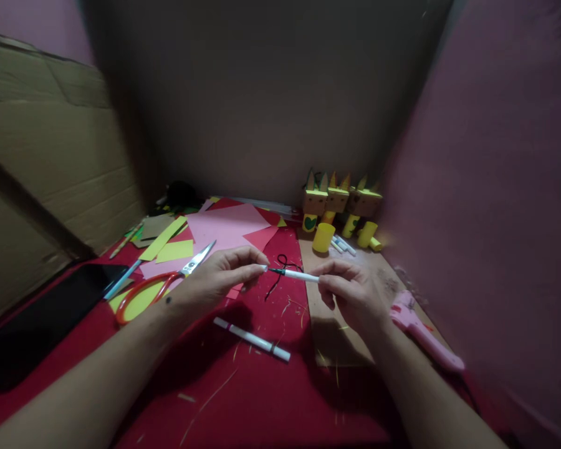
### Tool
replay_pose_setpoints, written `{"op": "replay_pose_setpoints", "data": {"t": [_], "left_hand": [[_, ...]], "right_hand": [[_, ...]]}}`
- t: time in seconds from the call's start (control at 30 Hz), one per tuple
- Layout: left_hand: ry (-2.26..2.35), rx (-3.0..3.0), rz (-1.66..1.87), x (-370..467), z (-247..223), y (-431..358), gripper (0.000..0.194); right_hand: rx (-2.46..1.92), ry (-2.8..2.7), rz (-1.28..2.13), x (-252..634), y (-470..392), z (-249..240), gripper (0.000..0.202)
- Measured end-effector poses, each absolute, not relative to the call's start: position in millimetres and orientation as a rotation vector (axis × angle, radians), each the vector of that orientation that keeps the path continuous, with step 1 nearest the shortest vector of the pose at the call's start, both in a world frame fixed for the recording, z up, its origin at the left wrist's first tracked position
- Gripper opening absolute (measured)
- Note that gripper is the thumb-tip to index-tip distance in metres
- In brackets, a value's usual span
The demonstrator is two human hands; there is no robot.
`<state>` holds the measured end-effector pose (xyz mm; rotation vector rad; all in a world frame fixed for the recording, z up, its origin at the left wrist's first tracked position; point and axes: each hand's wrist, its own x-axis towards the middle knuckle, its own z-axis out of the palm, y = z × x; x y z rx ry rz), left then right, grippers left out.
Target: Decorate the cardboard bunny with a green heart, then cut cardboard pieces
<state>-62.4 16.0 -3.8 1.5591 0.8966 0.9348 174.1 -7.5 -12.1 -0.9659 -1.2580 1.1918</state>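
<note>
My right hand (353, 290) pinches a slim white marker (302, 275) by its barrel, with the dark green tip pointing left. Facing that tip, my left hand (234, 271) is closed on a small white marker cap (264, 267), mostly hidden by the fingers. A narrow gap separates cap and tip. Below the hands, a second white marker (252, 338) lies on the red cloth. Orange-handled scissors (168, 280) rest beside my left wrist, partly on paper. Behind the held marker is a loop of black string (283, 262).
Pink paper (224, 224) and yellow strips pile up at the back left, near a black phone-like slab (51, 318). On cardboard (341, 352) at the right stand several box-headed figures (339, 201), yellow paper tubes (324, 238) and more markers (345, 245). A pink glue gun (425, 333) lies by the right wall.
</note>
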Motion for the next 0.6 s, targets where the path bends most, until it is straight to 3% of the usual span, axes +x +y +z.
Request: {"op": "replay_pose_setpoints", "data": {"t": [0.6], "left_hand": [[0.972, 1.575, 0.816, -51, -2, 12, 0.015]], "right_hand": [[-1.046, -1.345, 1.242, 165, -13, -16, 0.009]]}}
